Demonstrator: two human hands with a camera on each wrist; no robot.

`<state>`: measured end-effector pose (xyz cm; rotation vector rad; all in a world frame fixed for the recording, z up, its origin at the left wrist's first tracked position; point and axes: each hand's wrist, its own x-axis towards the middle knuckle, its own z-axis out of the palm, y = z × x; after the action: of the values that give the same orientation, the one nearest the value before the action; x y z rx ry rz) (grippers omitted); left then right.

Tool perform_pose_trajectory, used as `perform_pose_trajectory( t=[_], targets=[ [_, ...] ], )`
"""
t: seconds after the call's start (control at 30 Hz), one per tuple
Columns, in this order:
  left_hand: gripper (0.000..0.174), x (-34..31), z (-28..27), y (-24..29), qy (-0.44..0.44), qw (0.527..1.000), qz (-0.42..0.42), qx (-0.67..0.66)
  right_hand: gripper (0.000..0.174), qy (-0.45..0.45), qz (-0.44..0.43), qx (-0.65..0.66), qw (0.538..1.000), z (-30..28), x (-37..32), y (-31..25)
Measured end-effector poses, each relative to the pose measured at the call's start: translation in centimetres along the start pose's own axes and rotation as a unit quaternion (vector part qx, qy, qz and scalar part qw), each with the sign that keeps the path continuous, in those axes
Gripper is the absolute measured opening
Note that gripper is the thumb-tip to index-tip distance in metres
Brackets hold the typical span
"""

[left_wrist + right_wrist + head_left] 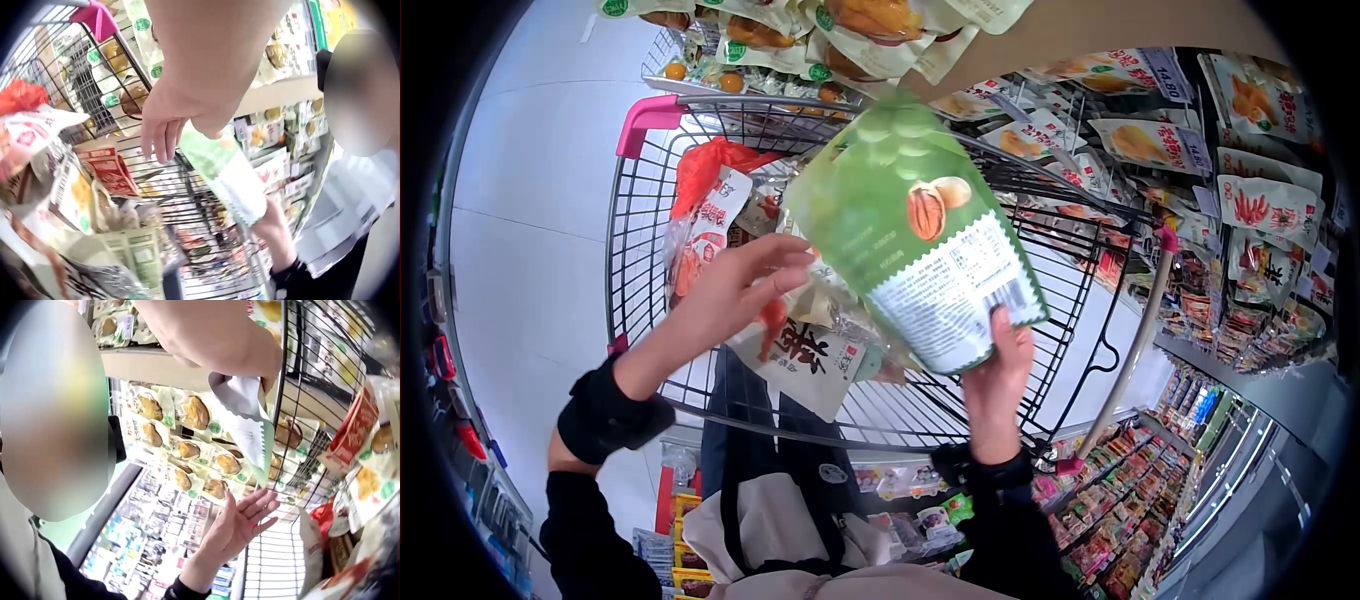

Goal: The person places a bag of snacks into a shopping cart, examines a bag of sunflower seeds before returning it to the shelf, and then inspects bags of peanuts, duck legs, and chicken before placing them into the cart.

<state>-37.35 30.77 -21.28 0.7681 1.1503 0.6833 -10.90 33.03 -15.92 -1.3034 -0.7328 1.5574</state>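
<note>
Green bag [915, 235] with nuts printed on it is tilting above the middle of the shopping cart [647, 118], its lower edge being pinched by the right hand [998, 385], thumb on the front. The left hand [745, 290] is hovering near its left side, open, fingers loosely spread. Packets [805, 365] and red plastic [715, 168] are lying toward the cart's left edge.

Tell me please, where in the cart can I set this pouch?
The cart shows bare wire on its right, between the packs and right wall, partly behind the pouch. Floor left of the cart is bare. Crowded: the cart's left, with packs and a red bag.
</note>
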Motion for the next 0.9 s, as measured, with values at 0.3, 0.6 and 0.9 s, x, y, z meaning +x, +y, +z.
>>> perform_pose_trajectory(
  t=[0.3, 0.6, 0.9],
  targets=[
    [0.036, 0.8, 5.5, -2.8, 0.011, 0.965, 0.102, -0.243, 0.04, 0.047, 0.051, 0.23, 0.971, 1.5, -3.4, 5.1],
    [0.051, -0.4, 7.8, -1.8, 0.105, 0.938, 0.147, -0.295, 0.041, -0.002, 0.042, 0.229, 0.972, 1.6, -4.7, 7.0],
    [0.047, -1.2, 7.9, -1.7, 0.053, 0.951, 0.135, -0.272, 0.043, 0.011, 0.083, 0.177, 0.981, 0.4, -4.5, 6.9]
  ],
)
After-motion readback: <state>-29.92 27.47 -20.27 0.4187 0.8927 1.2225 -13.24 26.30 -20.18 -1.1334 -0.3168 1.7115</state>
